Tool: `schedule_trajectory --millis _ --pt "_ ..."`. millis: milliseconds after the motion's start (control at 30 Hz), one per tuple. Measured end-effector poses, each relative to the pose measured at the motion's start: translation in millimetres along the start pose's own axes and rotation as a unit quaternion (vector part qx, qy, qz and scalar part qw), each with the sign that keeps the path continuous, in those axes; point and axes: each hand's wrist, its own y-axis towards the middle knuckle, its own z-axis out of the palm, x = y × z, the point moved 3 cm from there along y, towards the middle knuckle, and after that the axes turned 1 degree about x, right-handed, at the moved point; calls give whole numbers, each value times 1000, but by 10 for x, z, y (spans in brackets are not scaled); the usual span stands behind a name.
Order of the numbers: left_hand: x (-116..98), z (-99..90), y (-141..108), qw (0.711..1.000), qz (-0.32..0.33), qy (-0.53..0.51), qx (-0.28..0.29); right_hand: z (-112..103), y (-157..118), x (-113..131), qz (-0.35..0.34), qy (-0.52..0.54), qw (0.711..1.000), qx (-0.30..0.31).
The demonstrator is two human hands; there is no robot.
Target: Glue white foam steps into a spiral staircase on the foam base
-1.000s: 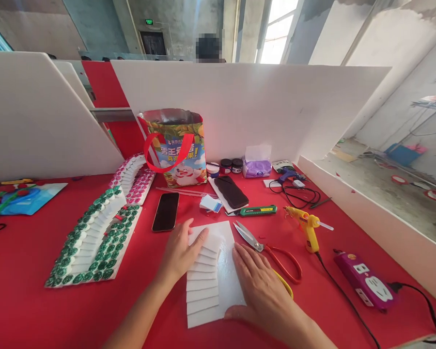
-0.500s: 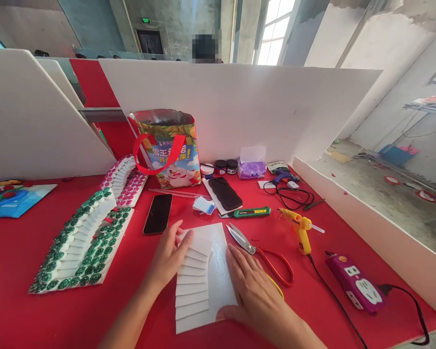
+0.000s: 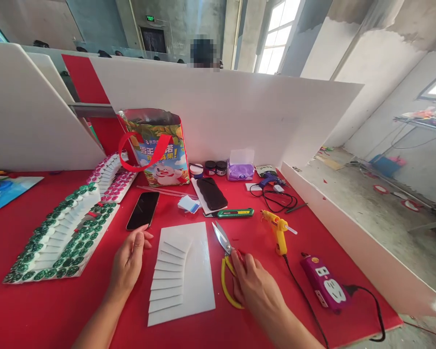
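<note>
A white board lies on the red table, with overlapping white strips fanned in a curve along its left side. My left hand is left of the board and apart from it, loosely bent and holding nothing, its fingertips near the lower end of a dark phone. To the right of the board, my right hand has its fingers closed round the red handle of a pair of scissors. Their yellow handle loop shows beside the hand, and the blades point away from me.
Left stands a curved piece edged with green discs. Behind are a printed bag, small cards, a second phone and a green utility knife. A yellow glue gun and a purple power strip lie right.
Both hands have come off the white board. My left hand moved left; my right hand took hold of the scissors. The view has shifted slightly, so the table's things appear further left.
</note>
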Motion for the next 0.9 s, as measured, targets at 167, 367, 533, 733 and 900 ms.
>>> schedule_trajectory --millis 167,367,533,733,900 --pt "7 1 0 1000 1 1 16 -199 21 -57 3 28 999 39" --pt "4 -20 16 999 3 -23 26 -708 373 -161 152 68 972 166" --pt "58 -37 32 998 -3 -31 45 -697 392 31 162 43 959 229" --pt "54 -34 48 998 -4 0 60 -406 258 64 158 17 968 196" --pt "50 -32 49 998 -4 7 59 -385 351 -119 183 11 967 177"
